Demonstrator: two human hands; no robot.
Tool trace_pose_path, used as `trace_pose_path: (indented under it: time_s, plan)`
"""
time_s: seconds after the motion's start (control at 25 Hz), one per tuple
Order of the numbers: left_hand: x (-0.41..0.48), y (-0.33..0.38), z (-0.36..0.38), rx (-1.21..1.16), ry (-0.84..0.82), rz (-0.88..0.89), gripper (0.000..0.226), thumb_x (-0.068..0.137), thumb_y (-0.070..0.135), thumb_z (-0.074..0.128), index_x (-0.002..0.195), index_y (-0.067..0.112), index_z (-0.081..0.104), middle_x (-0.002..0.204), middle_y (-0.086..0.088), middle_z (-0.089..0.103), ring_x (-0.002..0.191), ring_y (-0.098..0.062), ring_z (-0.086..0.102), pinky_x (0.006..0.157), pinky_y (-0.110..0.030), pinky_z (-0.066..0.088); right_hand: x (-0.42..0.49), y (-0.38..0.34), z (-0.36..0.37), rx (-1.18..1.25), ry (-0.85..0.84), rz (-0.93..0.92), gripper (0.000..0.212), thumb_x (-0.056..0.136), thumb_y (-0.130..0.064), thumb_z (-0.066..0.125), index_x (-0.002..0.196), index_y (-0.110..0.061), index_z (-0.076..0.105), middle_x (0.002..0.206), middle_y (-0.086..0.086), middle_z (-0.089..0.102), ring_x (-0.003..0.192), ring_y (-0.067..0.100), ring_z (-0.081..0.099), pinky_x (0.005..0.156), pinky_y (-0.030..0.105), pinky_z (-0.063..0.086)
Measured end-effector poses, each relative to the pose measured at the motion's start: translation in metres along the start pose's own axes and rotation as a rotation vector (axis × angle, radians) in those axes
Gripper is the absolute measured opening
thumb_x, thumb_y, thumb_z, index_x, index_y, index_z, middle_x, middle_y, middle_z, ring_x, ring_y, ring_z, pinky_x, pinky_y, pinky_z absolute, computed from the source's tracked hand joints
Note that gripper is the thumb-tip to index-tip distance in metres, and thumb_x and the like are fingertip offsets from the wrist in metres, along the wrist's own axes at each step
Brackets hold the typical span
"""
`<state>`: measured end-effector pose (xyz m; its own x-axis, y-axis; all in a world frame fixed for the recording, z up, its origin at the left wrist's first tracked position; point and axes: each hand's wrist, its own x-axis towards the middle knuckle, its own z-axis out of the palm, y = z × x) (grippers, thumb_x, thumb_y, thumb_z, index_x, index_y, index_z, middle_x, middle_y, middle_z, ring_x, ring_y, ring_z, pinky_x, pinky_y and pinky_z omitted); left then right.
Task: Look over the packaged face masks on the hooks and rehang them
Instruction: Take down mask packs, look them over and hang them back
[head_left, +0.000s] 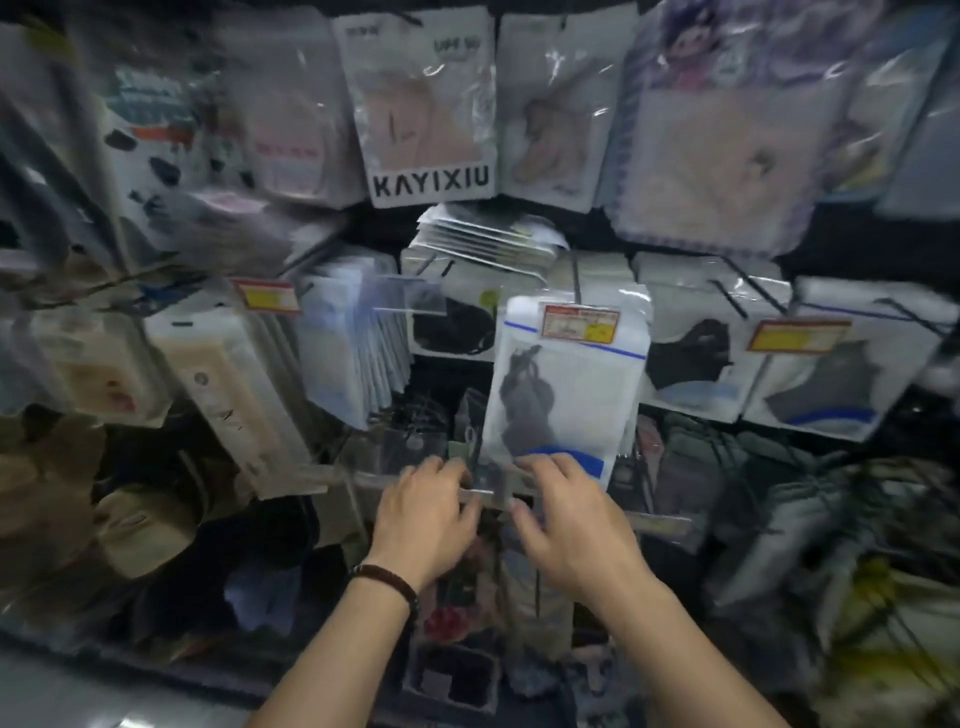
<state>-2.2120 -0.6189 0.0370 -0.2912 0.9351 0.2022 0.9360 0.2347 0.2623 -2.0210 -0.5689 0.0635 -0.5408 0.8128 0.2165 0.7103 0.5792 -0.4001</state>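
A clear bag with a dark face mask (563, 395) hangs from a hook in the middle row, a red and yellow price tag (579, 323) at its top. Just below its bottom edge, my left hand (423, 519) and my right hand (566, 525) are close together at a clear plastic strip (660, 522) on a lower hook. Their fingers are curled around something there, but motion blur hides exactly what they hold. A dark bead bracelet sits on my left wrist.
Packaged masks fill the wall: a KAYIXIU pack (423, 104) above, a fanned stack of packs (358, 348) to the left, black masks in bags (691, 358) to the right. Metal hook arms (575, 275) stick out. Bags and soft goods crowd the lower right.
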Motion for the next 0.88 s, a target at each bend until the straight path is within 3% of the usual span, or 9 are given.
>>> trace_pose_path:
  time_s: [0.2, 0.32, 0.4, 0.48, 0.6, 0.72, 0.88]
  plan:
    - [0.032, 0.002, -0.027, -0.266, 0.013, 0.132, 0.029, 0.099, 0.051, 0.060, 0.119, 0.030, 0.062, 0.115, 0.003, 0.059, 0.107, -0.021, 0.062, 0.091, -0.043, 0.055, -0.008, 0.010, -0.028, 0.176, 0.300, 0.187, 0.035, 0.102, -0.022, 0.067, 0.137, -0.024, 0.065, 0.129, -0.005, 0.065, 0.113, 0.021, 0.066, 0.095, 0.042, 0.057]
    - [0.051, 0.013, -0.042, -0.434, 0.080, 0.128, 0.031, 0.099, 0.042, 0.068, 0.125, 0.027, 0.062, 0.114, 0.003, 0.057, 0.105, -0.017, 0.060, 0.091, -0.034, 0.051, -0.003, 0.019, -0.042, 0.252, 0.428, 0.325, 0.044, 0.101, -0.021, 0.069, 0.145, -0.022, 0.060, 0.130, -0.005, 0.063, 0.106, 0.013, 0.064, 0.098, 0.038, 0.056]
    - [0.060, 0.025, -0.044, -0.521, 0.099, 0.089, 0.043, 0.100, 0.046, 0.068, 0.137, 0.025, 0.059, 0.124, 0.001, 0.057, 0.114, -0.018, 0.059, 0.099, -0.034, 0.051, 0.000, 0.025, -0.045, 0.281, 0.480, 0.384, 0.050, 0.104, -0.020, 0.065, 0.153, -0.021, 0.056, 0.137, 0.000, 0.062, 0.116, 0.016, 0.064, 0.103, 0.038, 0.054]
    - [0.066, 0.038, -0.040, -0.603, 0.083, 0.051, 0.059, 0.101, 0.049, 0.065, 0.151, 0.023, 0.050, 0.141, -0.001, 0.055, 0.131, -0.020, 0.055, 0.112, -0.038, 0.048, 0.007, 0.025, -0.044, 0.312, 0.489, 0.407, 0.051, 0.107, -0.020, 0.058, 0.158, -0.021, 0.051, 0.140, 0.004, 0.060, 0.125, 0.022, 0.061, 0.104, 0.038, 0.052]
    - [0.073, 0.050, -0.035, -0.656, 0.067, 0.000, 0.061, 0.103, 0.042, 0.064, 0.157, 0.021, 0.046, 0.152, -0.002, 0.055, 0.141, -0.023, 0.053, 0.117, -0.040, 0.047, 0.015, 0.018, -0.038, 0.348, 0.460, 0.415, 0.057, 0.109, -0.017, 0.051, 0.165, -0.021, 0.040, 0.149, 0.007, 0.054, 0.138, 0.026, 0.054, 0.114, 0.045, 0.050]
    - [0.076, 0.049, -0.034, -0.672, 0.078, -0.058, 0.054, 0.104, 0.035, 0.066, 0.154, 0.019, 0.052, 0.147, -0.002, 0.062, 0.132, -0.022, 0.061, 0.113, -0.041, 0.052, 0.017, 0.019, -0.037, 0.337, 0.443, 0.438, 0.060, 0.111, -0.017, 0.053, 0.168, -0.018, 0.035, 0.155, 0.007, 0.051, 0.142, 0.025, 0.051, 0.119, 0.047, 0.047]
    - [0.077, 0.048, -0.035, -0.696, 0.099, -0.108, 0.046, 0.103, 0.030, 0.069, 0.147, 0.020, 0.060, 0.134, 0.001, 0.068, 0.119, -0.018, 0.066, 0.105, -0.037, 0.055, 0.018, 0.033, -0.041, 0.375, 0.455, 0.450, 0.056, 0.106, -0.024, 0.063, 0.160, -0.023, 0.049, 0.141, 0.004, 0.066, 0.129, 0.022, 0.062, 0.110, 0.049, 0.056]
